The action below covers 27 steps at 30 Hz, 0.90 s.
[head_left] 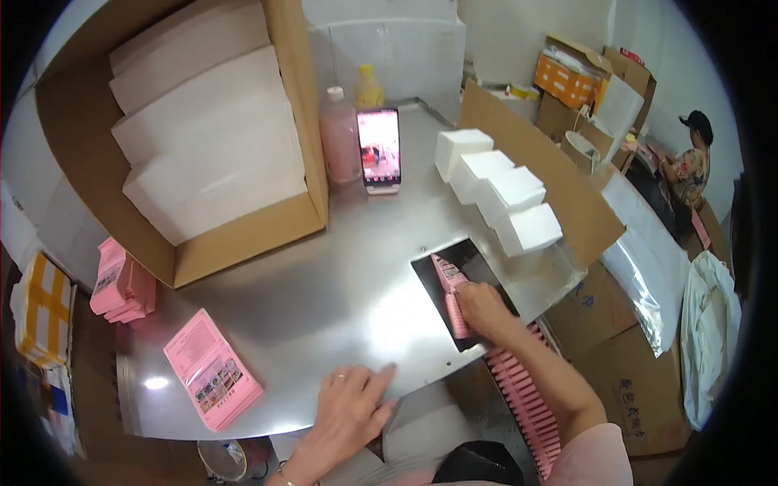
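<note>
My right hand (480, 311) is closed round a pink packet (451, 290), which stands on edge over a black rectangular area (484, 266) in the metal tabletop. Whether that area is a plate or an opening, I cannot tell. My left hand (347, 411) lies at the table's near edge with fingers stretched out, holding nothing. To its left sits a stack of flat pink printed wrappers (212, 368). Beyond the black area stand several white blocks of folded paper (496, 191) in a slanting row. Below my right forearm runs a row of pink packets (523, 389), packed side by side.
A large cardboard box (247, 249) with white paper stacks rises at the left. More pink wrappers (121, 282) lie beside it. A lit phone (379, 148) stands near two bottles (339, 136). A cardboard sheet (545, 174) borders the right side. Another person (689, 166) sits far right.
</note>
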Available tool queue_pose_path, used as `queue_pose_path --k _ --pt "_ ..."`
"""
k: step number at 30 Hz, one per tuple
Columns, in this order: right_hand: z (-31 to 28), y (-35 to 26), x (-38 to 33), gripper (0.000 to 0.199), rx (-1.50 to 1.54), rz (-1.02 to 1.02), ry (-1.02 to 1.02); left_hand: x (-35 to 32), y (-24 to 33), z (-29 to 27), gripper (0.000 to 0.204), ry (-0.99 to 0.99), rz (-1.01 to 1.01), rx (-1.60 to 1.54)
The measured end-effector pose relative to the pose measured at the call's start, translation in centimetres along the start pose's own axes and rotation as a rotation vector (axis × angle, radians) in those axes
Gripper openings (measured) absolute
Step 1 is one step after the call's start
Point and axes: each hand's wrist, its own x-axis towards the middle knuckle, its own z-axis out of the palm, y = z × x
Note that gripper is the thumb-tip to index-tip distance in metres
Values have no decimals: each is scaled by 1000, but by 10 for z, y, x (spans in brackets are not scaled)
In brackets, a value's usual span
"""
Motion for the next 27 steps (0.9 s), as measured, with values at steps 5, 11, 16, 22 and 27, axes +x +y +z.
queue_pose_path --k 5,11,16,22,27 --pt "-40 -15 -13 20 44 -388 571 -34 -42 -6 21 261 -113 -68" --pt "-74 53 7 24 -368 -138 722 -86 -112 -79 22 580 -568 511" --pt "-73 52 18 13 -350 -59 755 -86 -113 -76 14 424 -543 437" --pt "-68 79 6 24 -245 -46 778 30 -22 21 17 230 125 -128" --pt "-66 55 13 27 -326 -47 725 50 11 66 16 197 236 -87"
